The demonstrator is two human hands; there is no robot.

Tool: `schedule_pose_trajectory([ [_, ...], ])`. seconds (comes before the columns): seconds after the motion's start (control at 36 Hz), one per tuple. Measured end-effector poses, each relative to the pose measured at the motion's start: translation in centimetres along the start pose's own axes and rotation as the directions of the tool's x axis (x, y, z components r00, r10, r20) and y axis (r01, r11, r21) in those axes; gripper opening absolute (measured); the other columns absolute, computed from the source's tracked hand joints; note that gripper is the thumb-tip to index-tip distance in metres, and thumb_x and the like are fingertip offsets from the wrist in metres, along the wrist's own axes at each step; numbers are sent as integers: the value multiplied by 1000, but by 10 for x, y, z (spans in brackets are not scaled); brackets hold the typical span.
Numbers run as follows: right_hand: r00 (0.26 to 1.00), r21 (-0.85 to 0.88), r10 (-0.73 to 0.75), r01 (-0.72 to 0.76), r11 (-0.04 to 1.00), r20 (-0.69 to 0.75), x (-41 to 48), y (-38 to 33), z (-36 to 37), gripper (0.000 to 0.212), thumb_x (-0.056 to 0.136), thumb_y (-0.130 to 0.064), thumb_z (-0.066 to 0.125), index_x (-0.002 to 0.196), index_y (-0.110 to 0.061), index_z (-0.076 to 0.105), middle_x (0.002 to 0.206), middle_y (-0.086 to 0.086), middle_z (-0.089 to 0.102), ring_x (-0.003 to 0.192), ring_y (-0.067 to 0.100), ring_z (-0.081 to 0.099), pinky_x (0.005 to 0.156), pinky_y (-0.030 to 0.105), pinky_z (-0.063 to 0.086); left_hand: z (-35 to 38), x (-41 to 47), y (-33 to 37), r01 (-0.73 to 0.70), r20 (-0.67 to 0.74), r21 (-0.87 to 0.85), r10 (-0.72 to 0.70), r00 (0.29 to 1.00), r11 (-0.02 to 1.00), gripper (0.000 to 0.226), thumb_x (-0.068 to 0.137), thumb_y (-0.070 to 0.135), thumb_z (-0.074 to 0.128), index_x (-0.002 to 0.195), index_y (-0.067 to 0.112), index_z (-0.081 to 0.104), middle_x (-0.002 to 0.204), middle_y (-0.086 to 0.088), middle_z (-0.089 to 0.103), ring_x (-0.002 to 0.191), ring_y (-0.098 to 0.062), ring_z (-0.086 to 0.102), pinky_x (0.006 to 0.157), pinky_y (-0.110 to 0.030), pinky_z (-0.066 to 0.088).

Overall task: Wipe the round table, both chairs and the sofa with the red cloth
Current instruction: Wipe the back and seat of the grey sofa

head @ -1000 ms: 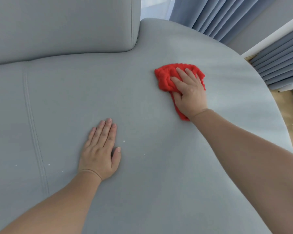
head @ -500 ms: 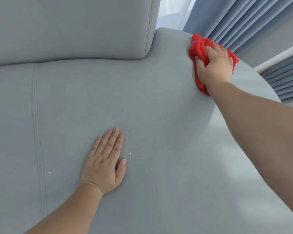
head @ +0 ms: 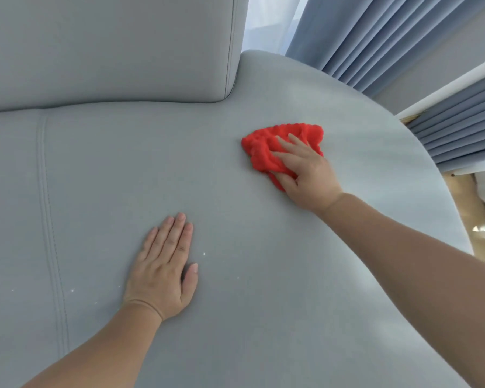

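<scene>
Sofa [head: 123, 163] seat, with the red cloth [head: 266, 152] at two o'clock, bunched in our right hand [head: 308, 177], fingers and thumb curled round it. Our left hand [head: 163, 270] rests flat at six, fingers straight. We judge a loose fold could slip free, or strokes could miss the white specks [head: 204, 253] beside the left hand. The rounded edge drops away at three o'clock; open seat runs to the seam [head: 46, 205] at nine.

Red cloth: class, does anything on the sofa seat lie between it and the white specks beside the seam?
Yes. The left hand lies flat on the sofa seat, between the red cloth under the right hand and the white specks by the seam.
</scene>
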State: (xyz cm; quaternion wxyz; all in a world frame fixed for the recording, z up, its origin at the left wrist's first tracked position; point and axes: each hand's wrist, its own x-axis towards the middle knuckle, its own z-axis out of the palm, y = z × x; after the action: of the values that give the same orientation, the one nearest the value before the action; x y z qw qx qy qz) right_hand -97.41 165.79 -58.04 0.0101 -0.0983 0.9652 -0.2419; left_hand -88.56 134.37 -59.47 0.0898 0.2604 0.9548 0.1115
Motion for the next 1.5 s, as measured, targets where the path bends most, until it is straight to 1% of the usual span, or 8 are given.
schedule_pose_trajectory([
  [0.14, 1000, -49, -16, 16, 999, -5, 2, -4, 6, 46, 80, -26, 45, 116, -7, 69, 132, 17, 58, 126, 45, 49, 106, 60, 34, 0, 1, 1, -1, 16, 8, 1, 1000, 1000, 66, 85, 32, 34, 141, -2, 31, 150, -17, 30, 140, -31, 24, 115, -44, 17],
  [0.31, 999, -75, -12, 8, 997, -49, 16, 3, 9, 46, 82, -27, 46, 119, -7, 66, 135, 15, 57, 128, 43, 47, 108, 58, 32, 0, 0, 0, 4, 7, 2, -4, 1000, 1000, 66, 85, 32, 35, 143, 0, 28, 151, -15, 26, 144, -25, 17, 117, -42, 14],
  [0.5, 979, -129, 198, -204, 970, -58, 69, 14, 0, 52, 85, -41, 39, 128, -20, 59, 145, 5, 47, 137, 31, 36, 113, 56, 22, 0, -2, 1, 3, -7, -9, -3, 1000, 1000, 66, 86, 32, 36, 143, 0, 29, 151, -15, 28, 142, -27, 21, 117, -41, 13],
  [0.75, 957, -221, 251, -279, 935, -146, 129, 28, 0, 46, 86, -51, 40, 122, -27, 57, 141, 2, 47, 135, 30, 35, 112, 56, 21, 6, -2, -1, -8, -57, -23, 7, 998, 1000, 65, 85, 32, 37, 142, 1, 32, 151, -15, 29, 141, -29, 24, 117, -42, 14],
  [0.92, 988, -97, 121, -131, 987, -100, 122, 23, -2, 44, 86, -41, 39, 120, -33, 65, 137, -4, 56, 131, 30, 43, 112, 47, 29, 7, -3, -1, -10, -54, -2, 10, 999, 1000, 65, 86, 32, 36, 142, 0, 30, 151, -16, 29, 142, -29, 23, 117, -43, 15],
  [1.08, 1000, -45, -19, 19, 999, 4, 98, -3, 1, 50, 87, -42, 40, 125, -21, 65, 139, 1, 55, 134, 30, 43, 113, 38, 30, 6, -1, -1, -9, -47, 17, 10, 999, 1000, 66, 86, 33, 35, 143, 1, 28, 152, -14, 26, 142, -27, 21, 117, -43, 15],
  [1.28, 997, -18, -41, 42, 999, 68, 73, -32, 15, 56, 85, -45, 39, 124, -15, 66, 136, 5, 57, 132, 31, 46, 114, 40, 31, 3, -1, 0, -7, -32, 17, 8, 999, 1000, 65, 86, 33, 35, 143, 0, 29, 151, -16, 28, 141, -29, 22, 116, -44, 16],
  [1.5, 995, 7, -66, 66, 998, 77, 32, -67, 33, 52, 86, -41, 42, 117, -9, 69, 131, 13, 60, 127, 38, 51, 108, 55, 37, -7, 0, 4, 16, 9, 17, -16, 1000, 1000, 66, 86, 36, 36, 142, 0, 35, 150, -16, 31, 140, -26, 25, 115, -43, 18],
])
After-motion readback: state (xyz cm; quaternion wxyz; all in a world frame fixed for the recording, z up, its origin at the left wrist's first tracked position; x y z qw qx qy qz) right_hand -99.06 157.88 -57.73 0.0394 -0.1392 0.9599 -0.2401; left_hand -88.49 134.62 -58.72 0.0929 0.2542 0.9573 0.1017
